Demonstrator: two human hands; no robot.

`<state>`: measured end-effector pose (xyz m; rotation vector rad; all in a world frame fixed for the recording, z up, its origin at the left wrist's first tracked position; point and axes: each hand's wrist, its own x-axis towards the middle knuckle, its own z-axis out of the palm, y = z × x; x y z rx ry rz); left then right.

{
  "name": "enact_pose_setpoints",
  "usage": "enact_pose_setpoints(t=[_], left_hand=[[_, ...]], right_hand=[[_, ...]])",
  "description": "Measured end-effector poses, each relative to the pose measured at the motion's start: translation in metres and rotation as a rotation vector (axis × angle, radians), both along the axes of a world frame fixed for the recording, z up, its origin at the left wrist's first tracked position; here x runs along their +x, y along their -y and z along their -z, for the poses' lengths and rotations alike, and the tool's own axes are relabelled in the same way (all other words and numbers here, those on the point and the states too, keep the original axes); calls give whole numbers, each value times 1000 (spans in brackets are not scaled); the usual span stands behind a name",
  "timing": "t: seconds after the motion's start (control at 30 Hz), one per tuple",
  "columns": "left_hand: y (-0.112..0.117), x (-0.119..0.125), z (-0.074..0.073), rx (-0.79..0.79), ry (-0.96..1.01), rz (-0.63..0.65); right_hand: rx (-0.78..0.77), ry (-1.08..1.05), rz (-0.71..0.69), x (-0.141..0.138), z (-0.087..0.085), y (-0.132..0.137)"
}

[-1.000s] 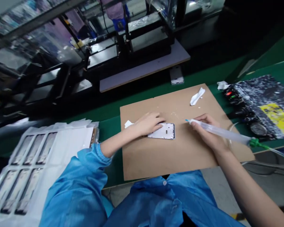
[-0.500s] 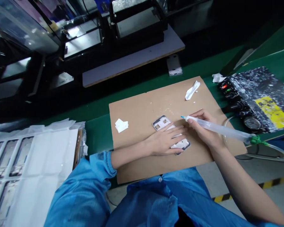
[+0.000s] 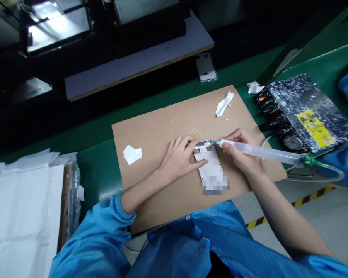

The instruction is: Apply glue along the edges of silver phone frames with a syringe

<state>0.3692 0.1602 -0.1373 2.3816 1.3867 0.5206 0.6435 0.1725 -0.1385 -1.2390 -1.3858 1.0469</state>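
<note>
A metal phone mid-frame lies flat on a brown cardboard sheet, its near end blurred out. My left hand rests on the frame's left edge, fingers spread and pressing it down. My right hand is shut on a clear plastic syringe filled with white paste. The syringe's blue tip sits at the frame's far end, at or very near the metal. A white paper scrap lies left of my left hand.
A crumpled white wipe lies on the cardboard. To the right stands a speckled dispenser box, linked by a clear tube to the syringe. Another phone frame sits on the green bench beyond, and white sheets lie left.
The phone frame has turned from a diagonal to lengthwise, its far end under the syringe tip. My left hand has moved from across it to its left edge. The view has shifted.
</note>
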Motion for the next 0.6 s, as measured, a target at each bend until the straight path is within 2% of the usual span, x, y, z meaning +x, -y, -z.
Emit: enact_pose_setpoints(t=[0.2, 0.6], left_hand=[[0, 3, -1, 52, 4, -87], [3, 7, -6, 25, -55, -94]], right_hand=[[-4, 98, -108, -2, -9, 2], [-45, 183, -160, -5, -18, -2]])
